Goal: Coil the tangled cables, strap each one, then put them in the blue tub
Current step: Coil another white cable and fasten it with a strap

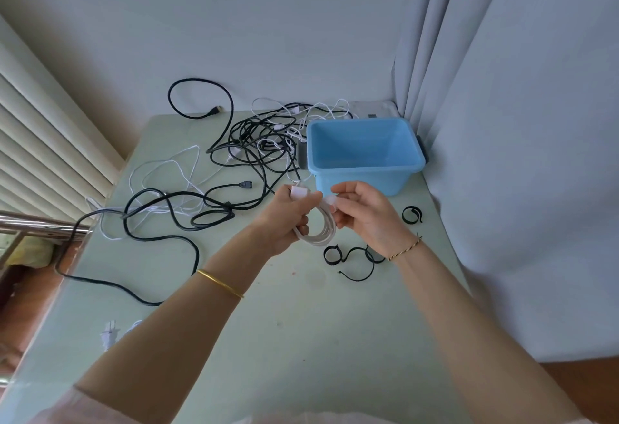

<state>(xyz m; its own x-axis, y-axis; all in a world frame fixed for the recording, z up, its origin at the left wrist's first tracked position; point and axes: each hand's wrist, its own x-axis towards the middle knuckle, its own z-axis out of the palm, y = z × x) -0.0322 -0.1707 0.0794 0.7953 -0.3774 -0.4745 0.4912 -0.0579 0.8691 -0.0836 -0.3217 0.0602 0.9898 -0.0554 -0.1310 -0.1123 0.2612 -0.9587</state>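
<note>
Left: black and white cables (253,142) lie tangled over the far half of the green table (301,323). Centre: the left hand (288,219) grips a white coil (326,227) held above the table, and the right hand (363,212) pinches the coil's upper end. Black straps (355,278) lie loose under the right wrist. Right: the blue tub (365,174) stands at the far corner, just beyond the hands.

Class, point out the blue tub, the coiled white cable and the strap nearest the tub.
blue tub (365,170): head view, front rim.
white cable (322,235): head view, lower loops.
strap (404,216): head view, ring's left side.
</note>
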